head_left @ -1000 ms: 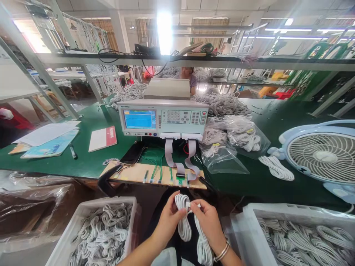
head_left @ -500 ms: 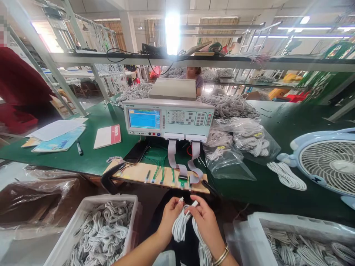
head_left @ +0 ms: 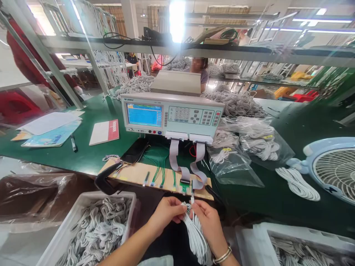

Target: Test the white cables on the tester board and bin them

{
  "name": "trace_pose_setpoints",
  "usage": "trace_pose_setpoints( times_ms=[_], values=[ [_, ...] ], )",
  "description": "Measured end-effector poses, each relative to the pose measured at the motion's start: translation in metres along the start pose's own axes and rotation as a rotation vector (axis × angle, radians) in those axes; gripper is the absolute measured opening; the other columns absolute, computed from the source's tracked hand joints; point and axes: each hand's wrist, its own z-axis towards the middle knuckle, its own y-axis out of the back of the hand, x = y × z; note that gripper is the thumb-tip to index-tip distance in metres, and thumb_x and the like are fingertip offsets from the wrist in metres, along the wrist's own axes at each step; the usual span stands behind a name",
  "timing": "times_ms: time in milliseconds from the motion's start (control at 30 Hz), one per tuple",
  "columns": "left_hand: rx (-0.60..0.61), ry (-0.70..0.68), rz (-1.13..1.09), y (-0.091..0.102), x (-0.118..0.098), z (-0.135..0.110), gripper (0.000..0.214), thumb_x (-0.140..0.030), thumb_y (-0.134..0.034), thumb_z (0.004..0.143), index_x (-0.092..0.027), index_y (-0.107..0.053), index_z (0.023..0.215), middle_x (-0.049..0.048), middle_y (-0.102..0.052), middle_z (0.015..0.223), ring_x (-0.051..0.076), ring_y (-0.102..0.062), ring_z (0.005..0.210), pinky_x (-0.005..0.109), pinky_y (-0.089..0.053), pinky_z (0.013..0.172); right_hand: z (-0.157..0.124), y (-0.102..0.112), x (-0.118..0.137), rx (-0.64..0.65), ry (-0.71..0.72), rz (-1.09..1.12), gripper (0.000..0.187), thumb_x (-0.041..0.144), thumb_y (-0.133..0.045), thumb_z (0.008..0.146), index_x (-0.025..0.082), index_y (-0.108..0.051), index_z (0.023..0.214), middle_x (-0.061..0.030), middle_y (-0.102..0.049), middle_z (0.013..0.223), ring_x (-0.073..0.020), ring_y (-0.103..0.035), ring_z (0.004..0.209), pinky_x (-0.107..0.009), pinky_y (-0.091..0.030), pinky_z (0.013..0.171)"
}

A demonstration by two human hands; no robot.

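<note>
A coiled white cable (head_left: 196, 238) hangs from both my hands in front of the wooden board (head_left: 125, 177). My right hand (head_left: 208, 220) pinches the cable near its white plug (head_left: 192, 200), which points up at the board's front edge, at or touching a small connector there; whether it is fully seated I cannot tell. My left hand (head_left: 170, 211) is closed on the cable's other end, its tip mostly hidden by the fingers. Grey ribbon cables (head_left: 174, 153) run from the board up to a bench tester (head_left: 173, 120) with a lit blue screen.
Bins of coiled cables stand at left (head_left: 133, 201) and right (head_left: 260, 236). A fan (head_left: 337, 166), a loose cable coil (head_left: 298, 183) and bagged cables (head_left: 259, 142) lie on the green table at right. A notebook (head_left: 104, 132) and papers (head_left: 51, 123) sit left. A person is behind the tester.
Both hands have moved up and forward toward the board. My right hand has brought the plug to the board's edge, and the coil hangs closer together. The view has shifted slightly.
</note>
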Motion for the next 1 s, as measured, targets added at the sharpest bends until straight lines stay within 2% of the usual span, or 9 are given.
trace_pose_setpoints(
  times_ms=[167,400,533,633,733,867,1000],
  values=[
    [0.015,0.026,-0.041,0.0,0.0,-0.001,0.031,-0.038,-0.068,0.053,-0.013,-0.051,0.061,0.0011,-0.057,0.054,0.01,-0.049,0.047,0.021,-0.037,0.045,-0.001,0.0,-0.001,-0.028,-0.007,-0.007,0.029,0.042,-0.054,0.072,0.014,-0.059,0.072,0.0018,-0.053,0.05,-0.0105,-0.043,0.043,-0.021,-0.032,0.043],
    [0.028,0.044,-0.125,0.007,-0.003,-0.004,0.028,-0.033,-0.068,0.055,-0.011,-0.053,0.063,0.0014,-0.058,0.057,0.006,-0.048,0.047,0.019,-0.037,0.049,0.003,-0.008,-0.001,-0.071,-0.076,0.163,0.03,0.044,-0.058,0.069,0.014,-0.057,0.063,0.0014,-0.054,0.047,-0.01,-0.042,0.038,-0.022,-0.032,0.039],
    [0.049,0.044,-0.166,0.007,-0.005,-0.005,0.026,-0.033,-0.066,0.058,-0.01,-0.054,0.065,0.0019,-0.058,0.059,0.005,-0.047,0.047,0.018,-0.037,0.051,0.0,-0.006,0.001,-0.111,-0.003,0.077,0.033,0.046,-0.056,0.069,0.014,-0.059,0.069,-0.0014,-0.058,0.054,-0.014,-0.049,0.046,-0.024,-0.038,0.044],
    [0.0,0.029,-0.166,-0.002,-0.004,-0.003,0.028,-0.034,-0.067,0.056,-0.011,-0.052,0.061,0.0023,-0.058,0.057,0.006,-0.047,0.046,0.019,-0.036,0.05,-0.006,0.004,0.002,-0.096,0.096,-0.107,0.033,0.045,-0.052,0.072,0.014,-0.061,0.075,-0.0033,-0.062,0.063,-0.0176,-0.054,0.058,-0.025,-0.042,0.054],
    [-0.084,-0.014,-0.195,-0.012,0.0,0.0,0.03,-0.035,-0.068,0.054,-0.012,-0.049,0.056,0.0015,-0.056,0.053,0.006,-0.045,0.045,0.019,-0.035,0.048,-0.012,0.012,0.002,-0.101,0.129,-0.19,0.033,0.043,-0.05,0.075,0.014,-0.062,0.085,-0.0045,-0.064,0.07,-0.0194,-0.057,0.066,-0.026,-0.043,0.061],
    [-0.198,-0.101,-0.294,-0.023,0.008,0.001,0.031,-0.037,-0.067,0.055,-0.013,-0.047,0.055,-0.0012,-0.052,0.05,0.005,-0.042,0.043,0.018,-0.031,0.046,-0.018,0.015,0.0,-0.086,0.123,-0.123,0.031,0.042,-0.051,0.074,0.015,-0.062,0.085,-0.0054,-0.066,0.073,-0.0206,-0.059,0.07,-0.028,-0.043,0.067],
    [-0.2,-0.122,-0.421,-0.029,0.013,0.0,0.031,-0.038,-0.067,0.055,-0.013,-0.049,0.055,-0.0027,-0.049,0.049,0.005,-0.039,0.041,0.019,-0.028,0.045,-0.016,0.012,-0.004,-0.121,0.008,0.016,0.028,0.04,-0.056,0.071,0.015,-0.062,0.08,-0.0048,-0.066,0.067,-0.0205,-0.059,0.068,-0.029,-0.043,0.065]
  ],
)
